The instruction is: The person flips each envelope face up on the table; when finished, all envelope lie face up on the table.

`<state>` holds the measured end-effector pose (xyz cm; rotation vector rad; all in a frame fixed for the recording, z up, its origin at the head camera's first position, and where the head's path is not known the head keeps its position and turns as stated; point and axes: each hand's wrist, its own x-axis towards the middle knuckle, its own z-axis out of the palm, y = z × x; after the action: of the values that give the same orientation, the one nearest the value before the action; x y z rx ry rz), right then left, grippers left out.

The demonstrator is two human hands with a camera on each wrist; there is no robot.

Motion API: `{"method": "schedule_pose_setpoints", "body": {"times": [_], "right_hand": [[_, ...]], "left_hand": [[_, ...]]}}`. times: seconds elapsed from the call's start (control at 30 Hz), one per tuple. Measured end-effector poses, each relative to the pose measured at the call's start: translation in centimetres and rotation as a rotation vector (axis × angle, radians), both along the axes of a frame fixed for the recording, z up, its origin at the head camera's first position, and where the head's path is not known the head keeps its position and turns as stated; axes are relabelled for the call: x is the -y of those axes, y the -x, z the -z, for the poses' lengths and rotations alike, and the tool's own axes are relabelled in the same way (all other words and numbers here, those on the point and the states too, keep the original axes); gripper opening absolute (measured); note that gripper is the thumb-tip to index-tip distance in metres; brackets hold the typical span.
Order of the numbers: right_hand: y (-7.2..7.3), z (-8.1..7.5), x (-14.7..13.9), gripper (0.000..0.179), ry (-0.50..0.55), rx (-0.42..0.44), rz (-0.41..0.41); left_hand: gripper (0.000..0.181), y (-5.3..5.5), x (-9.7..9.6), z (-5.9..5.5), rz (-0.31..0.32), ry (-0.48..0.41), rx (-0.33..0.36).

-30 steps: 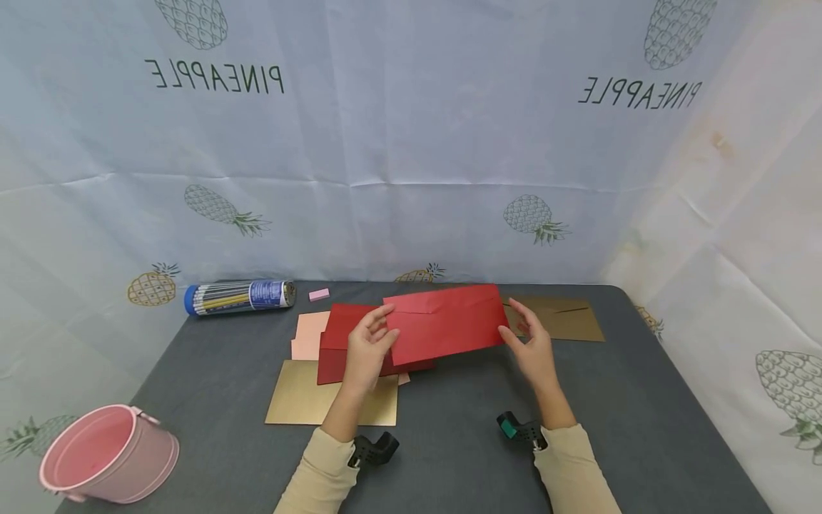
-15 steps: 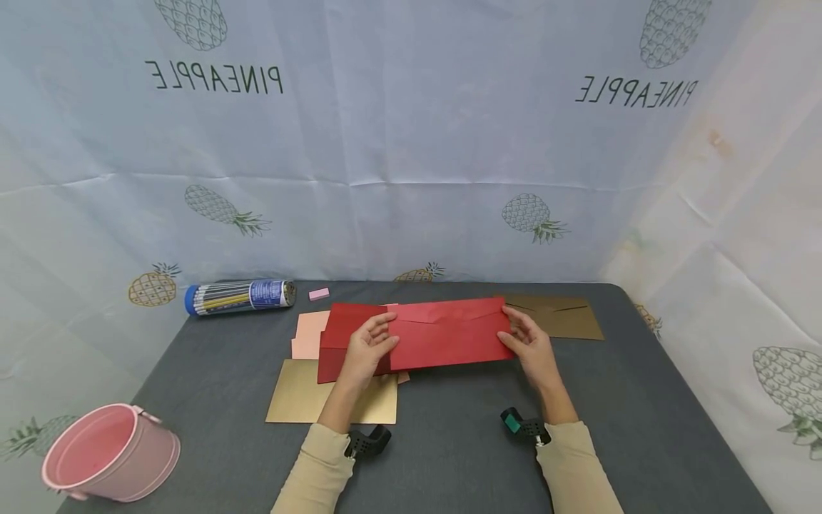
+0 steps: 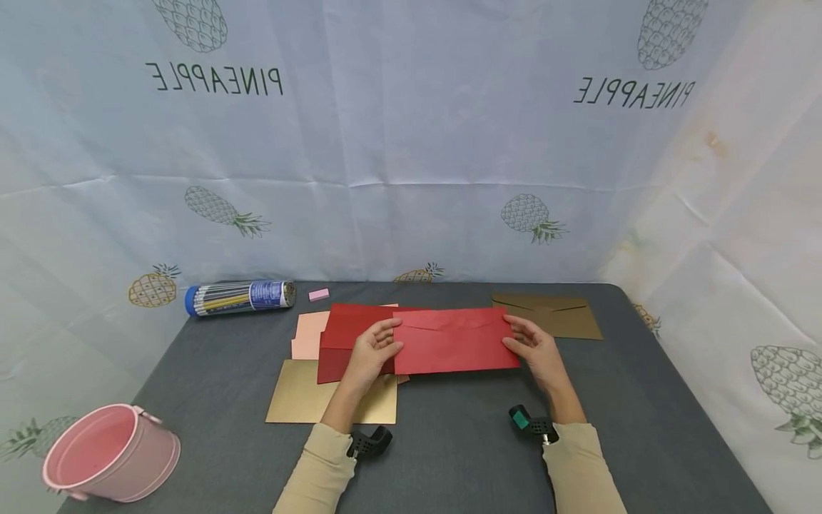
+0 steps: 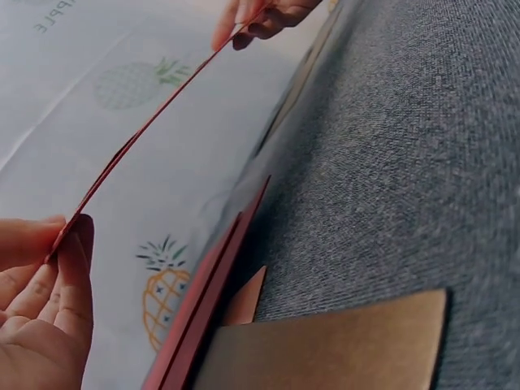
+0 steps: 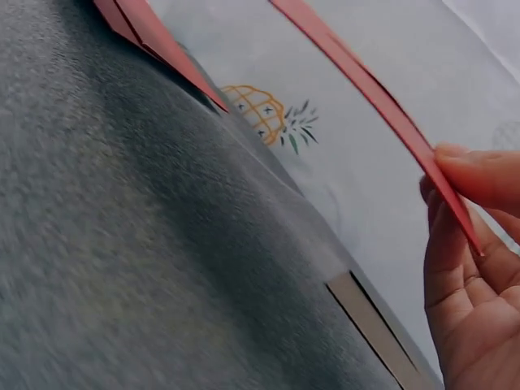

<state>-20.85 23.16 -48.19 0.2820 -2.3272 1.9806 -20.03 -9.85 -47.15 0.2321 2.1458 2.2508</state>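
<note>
A red envelope [image 3: 459, 344] is held up above the table between both hands, its flap side toward the head camera. My left hand [image 3: 369, 355] pinches its left end between thumb and fingers, and my right hand [image 3: 538, 351] pinches the right end. Both wrist views show the envelope edge-on, slightly bowed and clear of the table. Behind and left of it, a darker red envelope [image 3: 343, 339] lies on pink envelopes [image 3: 310, 335] and a gold envelope [image 3: 298, 396], partly covered by the left hand.
A brown-gold envelope [image 3: 565, 318] lies at the back right of the dark grey table [image 3: 449, 457]. At the back left are a tube of pencils [image 3: 240, 297] and a small pink eraser-like block [image 3: 318, 294]. A pink bucket [image 3: 112, 453] stands front left.
Both hands have lowered the red envelope a little and levelled it from a tilt. It has shifted slightly right, and the right hand's fingers have come onto its end.
</note>
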Motion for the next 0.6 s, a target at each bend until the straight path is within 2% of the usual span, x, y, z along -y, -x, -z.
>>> {"method": "schedule_pose_setpoints", "body": {"times": [0.17,0.3,0.47,0.6], "right_hand": [[-0.2,-0.2,-1.6,0.052,-0.072,0.025,-0.027],[-0.7,0.0,-3.7,0.054,-0.148,0.061,-0.019],[-1.2,0.2,-7.8,0.057,-0.269,0.085,0.037],[-1.4,0.3,-11.2,0.058,-0.336,0.102,0.086]], "left_hand": [[0.044,-0.2,-1.2,0.0,0.034,-0.019,0.027],[0.044,-0.6,-3.3,0.0,0.051,0.009,0.071],[0.041,-0.4,-7.4,-0.4,0.067,0.05,0.106],[0.038,0.7,-11.3,-0.6,0.07,0.073,0.141]]}}
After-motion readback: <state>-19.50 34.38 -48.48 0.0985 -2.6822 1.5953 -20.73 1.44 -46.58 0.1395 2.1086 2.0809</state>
